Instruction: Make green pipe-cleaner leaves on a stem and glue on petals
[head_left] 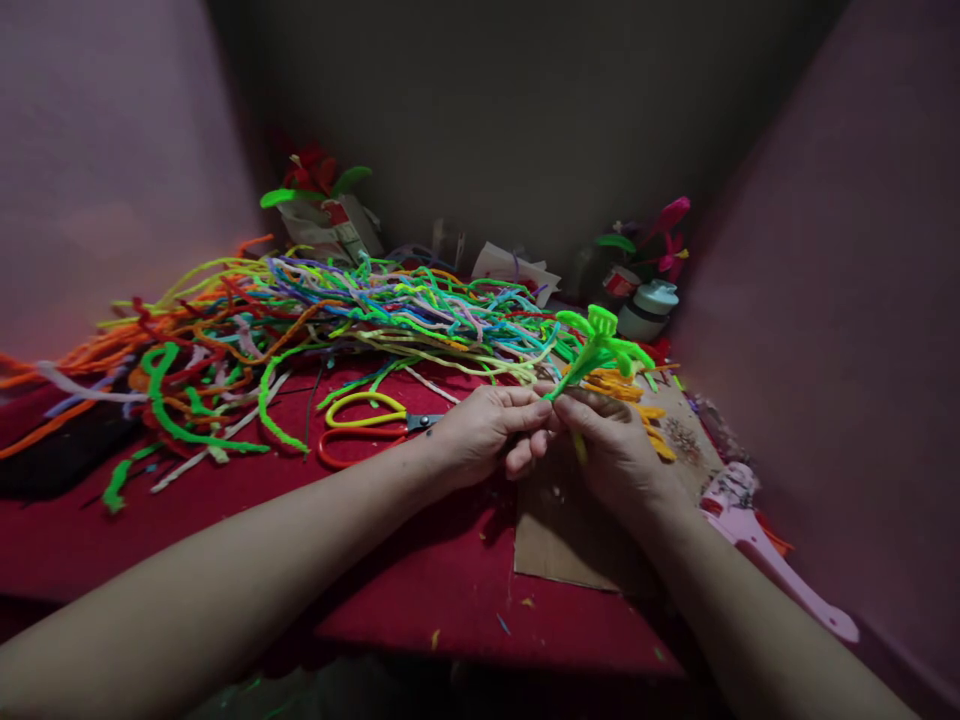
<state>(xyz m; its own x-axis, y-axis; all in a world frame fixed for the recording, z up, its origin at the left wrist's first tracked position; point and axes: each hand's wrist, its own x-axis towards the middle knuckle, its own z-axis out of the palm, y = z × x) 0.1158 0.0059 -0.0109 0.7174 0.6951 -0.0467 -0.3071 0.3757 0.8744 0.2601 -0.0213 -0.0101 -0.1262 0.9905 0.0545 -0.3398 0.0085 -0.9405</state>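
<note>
The left hand [495, 430] and right hand [615, 450], close together, pinch the base of the green bundle [594, 353] above the cardboard [566, 530], near the table [420, 600]'s right edge; a loosened grip could let its stems spread.

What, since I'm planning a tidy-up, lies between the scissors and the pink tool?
Between scissors and pink tool, the head view shows red tabletop and brown cardboard, with the left hand and right hand in front, pinching the fuzzy green piece.
</note>
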